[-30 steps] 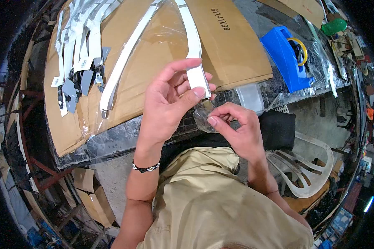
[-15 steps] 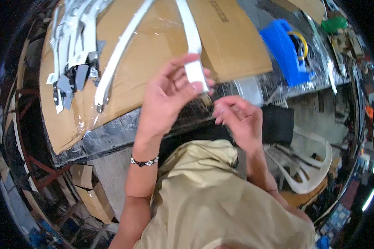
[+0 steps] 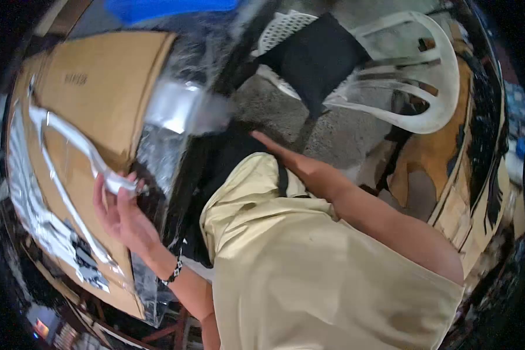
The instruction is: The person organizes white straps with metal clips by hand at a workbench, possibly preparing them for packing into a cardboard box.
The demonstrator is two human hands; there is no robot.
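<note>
Left hand (image 3: 124, 220) — half-curled — holds white strip (image 3: 71, 133) by its end

holds the left forearm (image 3: 186, 294) out to the left, with the left hand (image 3: 125, 219) ahead of it, thumb and fingers bent together in a grip. stretches the right arm (image 3: 356, 204) forward and inward, nearly straight, ending in a right hand (image 3: 266, 141) seen narrowly, too unclear to read.

Cluttered workshop, film-covered workbench (image 3: 157, 153), flattened cardboard (image 3: 114, 70), bundled white strips (image 3: 32, 189), rough concrete floor (image 3: 344, 137)
</note>
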